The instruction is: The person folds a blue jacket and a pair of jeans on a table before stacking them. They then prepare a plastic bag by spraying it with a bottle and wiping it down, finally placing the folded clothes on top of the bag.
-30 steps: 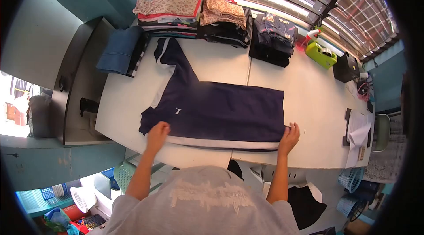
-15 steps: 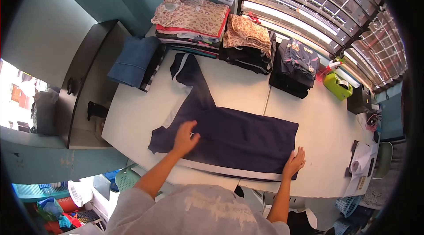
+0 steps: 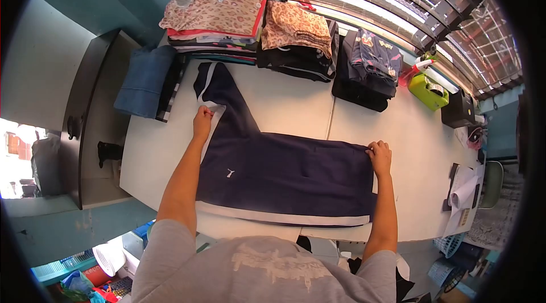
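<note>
A navy track top [image 3: 284, 172] with white stripes and a small white logo lies spread on the white table. One sleeve points away toward the back left, and a white stripe runs along the near side. My left hand [image 3: 203, 121] is closed on the white-striped edge by that sleeve. At the far right corner of the body, the fingers of my right hand [image 3: 380, 156] pinch the hem.
Stacked folded clothes [image 3: 216, 15] line the back, with leopard-print pieces [image 3: 296, 27], dark clothes [image 3: 372, 67] and folded jeans [image 3: 145, 81]. A green tape dispenser [image 3: 427, 93], a black box [image 3: 458, 109] and papers [image 3: 463, 186] sit rightward. A dark cabinet [image 3: 94, 115] stands left.
My left hand has moved from over the cloth up to the sleeve edge and closed. My right hand has gone from the near right corner to the far one. The view has shifted slightly.
</note>
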{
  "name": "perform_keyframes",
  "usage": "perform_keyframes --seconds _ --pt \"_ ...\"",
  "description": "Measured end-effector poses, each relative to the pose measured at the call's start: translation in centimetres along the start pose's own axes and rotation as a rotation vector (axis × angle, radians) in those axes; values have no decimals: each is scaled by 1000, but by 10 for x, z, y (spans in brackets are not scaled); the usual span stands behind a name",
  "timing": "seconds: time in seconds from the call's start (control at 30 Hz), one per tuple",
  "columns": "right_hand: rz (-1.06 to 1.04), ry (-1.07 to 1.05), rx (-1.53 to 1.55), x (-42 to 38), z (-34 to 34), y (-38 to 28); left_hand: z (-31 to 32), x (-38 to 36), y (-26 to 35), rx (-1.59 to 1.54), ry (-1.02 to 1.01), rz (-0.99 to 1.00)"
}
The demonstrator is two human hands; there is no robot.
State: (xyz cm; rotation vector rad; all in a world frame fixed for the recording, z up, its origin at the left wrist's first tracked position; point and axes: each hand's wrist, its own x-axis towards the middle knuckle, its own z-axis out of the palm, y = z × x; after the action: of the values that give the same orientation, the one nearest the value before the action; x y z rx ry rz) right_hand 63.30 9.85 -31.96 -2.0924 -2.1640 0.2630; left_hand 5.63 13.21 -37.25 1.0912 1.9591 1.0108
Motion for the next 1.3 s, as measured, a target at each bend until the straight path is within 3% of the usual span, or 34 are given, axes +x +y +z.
perform_keyframes --seconds 0.1,0.23,0.3,0.37,0.57,0.63,0.7,0.9,0.93,1.07,1.17,1.3 --pt "-82 30 104 0 -3 1 3 -9 26 155 -66 -140" --pt "-49 19 185 -3 -1 13 2 10 10 -68 -454 -235" --pt "-29 62 176 -7 -6 9 -4 -1 37 -202 -305 -117" --pt "-26 129 208 -18 -20 6 -18 1 33 -463 -384 -235" --pt "-66 362 339 -82 -55 -13 -76 -56 70 -411 -348 -111" --pt "-64 409 242 -117 -64 -20 -102 -93 76 -545 -428 -11" --pt "-59 475 146 -155 -58 -22 -128 -137 71 -415 -359 -4" --pt "61 295 122 -222 -12 -29 -124 -228 -23 -207 -281 -153" --pt "83 283 124 -224 -7 -29 -120 -236 -19 -95 -300 -124" --pt "46 355 34 -215 -22 -29 -113 -237 -4 -312 -186 -101" --pt "40 365 -28 -219 -39 -30 -128 -239 17 -296 -214 -122" --pt "14 239 -124 -237 -18 -20 -132 -246 -41 49 -186 -11"
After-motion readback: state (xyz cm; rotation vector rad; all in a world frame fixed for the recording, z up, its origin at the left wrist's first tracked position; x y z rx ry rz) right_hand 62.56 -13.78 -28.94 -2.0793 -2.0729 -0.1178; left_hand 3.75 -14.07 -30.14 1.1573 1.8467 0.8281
